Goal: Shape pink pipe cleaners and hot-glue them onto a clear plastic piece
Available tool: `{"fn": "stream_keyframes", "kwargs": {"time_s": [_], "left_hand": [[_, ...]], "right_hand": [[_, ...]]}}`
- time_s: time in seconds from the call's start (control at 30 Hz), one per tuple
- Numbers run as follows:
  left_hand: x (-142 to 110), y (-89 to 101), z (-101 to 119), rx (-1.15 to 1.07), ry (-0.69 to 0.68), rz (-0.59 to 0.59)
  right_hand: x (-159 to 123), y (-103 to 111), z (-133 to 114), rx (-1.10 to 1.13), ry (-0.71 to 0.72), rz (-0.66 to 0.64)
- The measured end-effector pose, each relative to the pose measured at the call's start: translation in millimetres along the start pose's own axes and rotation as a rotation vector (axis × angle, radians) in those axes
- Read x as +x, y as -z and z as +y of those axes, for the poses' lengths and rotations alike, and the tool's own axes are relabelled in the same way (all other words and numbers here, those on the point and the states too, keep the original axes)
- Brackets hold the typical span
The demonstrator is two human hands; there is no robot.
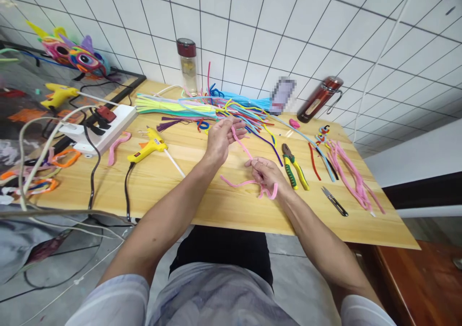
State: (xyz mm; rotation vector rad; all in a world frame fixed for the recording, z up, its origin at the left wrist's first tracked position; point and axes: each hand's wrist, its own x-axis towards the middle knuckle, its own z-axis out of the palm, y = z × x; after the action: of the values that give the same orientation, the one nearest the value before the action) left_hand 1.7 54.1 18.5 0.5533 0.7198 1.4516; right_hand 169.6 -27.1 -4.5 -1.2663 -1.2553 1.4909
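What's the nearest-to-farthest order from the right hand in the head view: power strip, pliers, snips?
1. Pliers: just right of the right hand.
2. Snips: farther right, closer to the table's front edge.
3. Power strip: far off to the left.

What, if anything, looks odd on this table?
The phone-like object near the wall: its outline is broken into square blocks, unlike anything around it. I see no obvious spill or damage.
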Motion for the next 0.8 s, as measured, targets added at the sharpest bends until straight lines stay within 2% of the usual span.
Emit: {"fn": "stream_keyframes", "kwargs": {"time_s": [0.23, 0.33, 0.43, 0.53, 0.67, 0.8], "left_hand": [[7.0, 6.2, -10.5, -0.029, -0.080, 0.107], [4.2, 4.4, -8.7, -0.041, -0.073, 0.125], [-1.4, 0.3, -3.7, -0.061, -0.108, 0.096], [-3.9, -2.0, -0.7, -0.064, -0.131, 0.089], [-3.4, -1.4, -1.3, -0.039, -0.049, 0.077], [-7.7, -2.7, -6.7, 0.042, 0.051, -0.056]], "right_hand": [[-8.9, -18.9, 9.0, -0.149, 0.164, -0.082], [-7.4, -25.4, 13.8, -0.133, 0.129, -0.075], [-1.8, -24.3, 16.2, -0.064, 0.047, -0.014], [1.1, -22.4, 16.7, -0.037, 0.015, -0.029], [1.8, -19.7, 15.6, 0.008, 0.025, -0.051], [2.7, -12.7, 12.8, 0.008, 0.056, 0.017]]}}
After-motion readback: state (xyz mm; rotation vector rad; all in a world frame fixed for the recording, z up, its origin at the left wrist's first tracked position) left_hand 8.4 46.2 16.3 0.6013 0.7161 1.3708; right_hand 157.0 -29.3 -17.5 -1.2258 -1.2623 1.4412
